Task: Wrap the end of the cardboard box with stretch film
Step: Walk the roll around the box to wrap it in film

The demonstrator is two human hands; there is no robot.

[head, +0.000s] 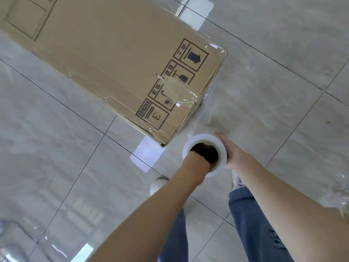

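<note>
I have the roll of stretch film (204, 155) held upright between both hands, its open cardboard core facing up at the camera. My left hand (196, 160) is pushed down into the core, so the fingers are hidden inside and I cannot tell how they lie; only the back of the hand and the wrist show at the near rim. My right hand (229, 155) lies flat against the outer wall of the roll on its right side, fingers straight and pointing away from me, pressing rather than curling round it.

Just beyond the roll and to its left sits the cardboard box (117, 63), long and lying on the tiled floor (273, 63), with its near end corner almost at the roll. A sheet of clear film (205, 103) runs from the roll up to that end of the box, and it already clings over the end face and the corner with the printed handling symbols (174, 82), wrinkled in a bunch near the middle of that edge.

Below my grip I see my jeans (251, 224) and two pale shoes, the left shoe (157, 185) near my left wrist. A scrap of loose film (340, 197) lies to the right of my right forearm.
</note>
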